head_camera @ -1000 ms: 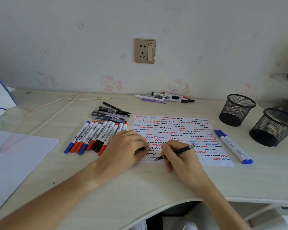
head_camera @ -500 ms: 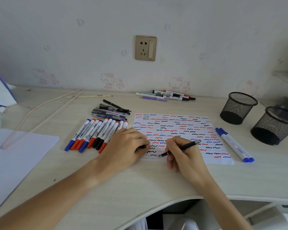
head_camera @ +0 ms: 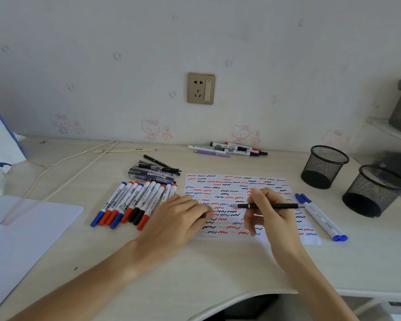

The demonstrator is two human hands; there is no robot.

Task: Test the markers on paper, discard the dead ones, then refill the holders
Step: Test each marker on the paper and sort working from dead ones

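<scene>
Since half a second ago your right hand (head_camera: 272, 213) has lifted the black pen (head_camera: 267, 206) off the test paper (head_camera: 237, 181): the pen now lies nearly level above the squiggles, tip pointing left, pinched between thumb and fingers, where before its tip was down near the sheet's near edge. Your left hand (head_camera: 178, 218) stays curled at the paper's left edge with a small dark piece showing at its fingertips; you cannot tell from here what it is.

The row of capped markers (head_camera: 134, 202), blue, red and black, lies on the worktop (head_camera: 195, 269) just left of that hand; the word "WHITEBOARD" reads on one barrel, the rest of the print is too small. Two blue-capped markers (head_camera: 322, 216) lie just right of the paper. Both mesh holders (head_camera: 324, 166) stand at the right. More pens (head_camera: 229, 149) lie along the wall, and a dark bunch (head_camera: 155, 171) sits behind the row.
</scene>
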